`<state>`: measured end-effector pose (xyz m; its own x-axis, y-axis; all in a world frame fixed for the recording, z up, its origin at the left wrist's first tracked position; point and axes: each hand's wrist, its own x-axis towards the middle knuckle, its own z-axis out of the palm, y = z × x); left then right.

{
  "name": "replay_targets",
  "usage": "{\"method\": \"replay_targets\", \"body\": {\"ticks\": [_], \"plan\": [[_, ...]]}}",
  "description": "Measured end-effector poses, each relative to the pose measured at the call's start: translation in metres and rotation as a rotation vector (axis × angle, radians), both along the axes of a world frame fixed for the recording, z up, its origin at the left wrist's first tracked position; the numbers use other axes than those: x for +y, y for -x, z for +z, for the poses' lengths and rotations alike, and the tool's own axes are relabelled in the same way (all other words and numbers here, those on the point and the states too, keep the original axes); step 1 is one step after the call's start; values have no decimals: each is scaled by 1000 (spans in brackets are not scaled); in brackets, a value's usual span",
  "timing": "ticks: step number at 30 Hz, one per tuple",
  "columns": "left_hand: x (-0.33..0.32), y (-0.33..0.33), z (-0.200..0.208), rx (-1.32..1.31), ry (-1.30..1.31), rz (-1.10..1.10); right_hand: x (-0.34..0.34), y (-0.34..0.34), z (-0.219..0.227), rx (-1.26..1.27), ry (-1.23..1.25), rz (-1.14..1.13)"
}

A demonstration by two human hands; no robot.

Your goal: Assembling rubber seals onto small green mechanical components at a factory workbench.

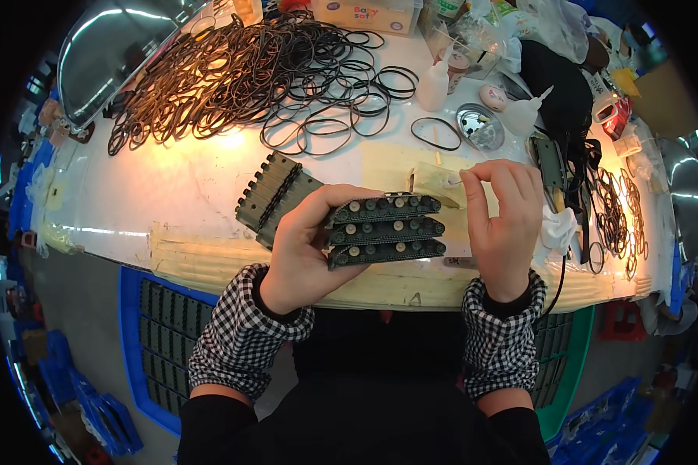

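Observation:
My left hand (296, 256) is closed around three dark green housings (388, 228), stacked one above another with their edges facing up. Small round knobs, some pale and some dark, line each one. To the right, my right hand (507, 217) has its thumb and forefinger bent together near a small white tip. What they pinch, if anything, is too small to name. Below those fingertips a yellowish pad (439, 186) lies on the table. Partly behind my left hand rests a row of similar green housings (274, 195), side by side on the table.
A big tangle of black rubber rings (287, 70) covers the back left; one loose ring (436, 133) lies apart. White squeeze bottles (434, 85) and a round metal dish (479, 125) stand behind. Blue (136, 349) and green (578, 364) crates of housings sit below the table's taped edge (202, 254).

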<state>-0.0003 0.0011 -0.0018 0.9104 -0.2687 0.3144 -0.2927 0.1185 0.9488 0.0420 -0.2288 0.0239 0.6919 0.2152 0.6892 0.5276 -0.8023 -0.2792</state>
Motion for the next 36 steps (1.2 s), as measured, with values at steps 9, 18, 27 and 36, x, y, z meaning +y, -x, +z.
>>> {"method": "replay_targets", "body": {"ticks": [9, 18, 27, 36], "plan": [[0, 0, 1, -12, -5, -12, 28, 23, 8, 101, -703, 398], [1, 1, 2, -1, -66, 26, 49, 26, 1, 167, -639, 534], [-1, 2, 5, 19, -30, 34, 52, 28, 0, 179, -612, 506], [1, 0, 1, -19, -24, 5, 43, 27, -1, 139, -699, 493]]}}
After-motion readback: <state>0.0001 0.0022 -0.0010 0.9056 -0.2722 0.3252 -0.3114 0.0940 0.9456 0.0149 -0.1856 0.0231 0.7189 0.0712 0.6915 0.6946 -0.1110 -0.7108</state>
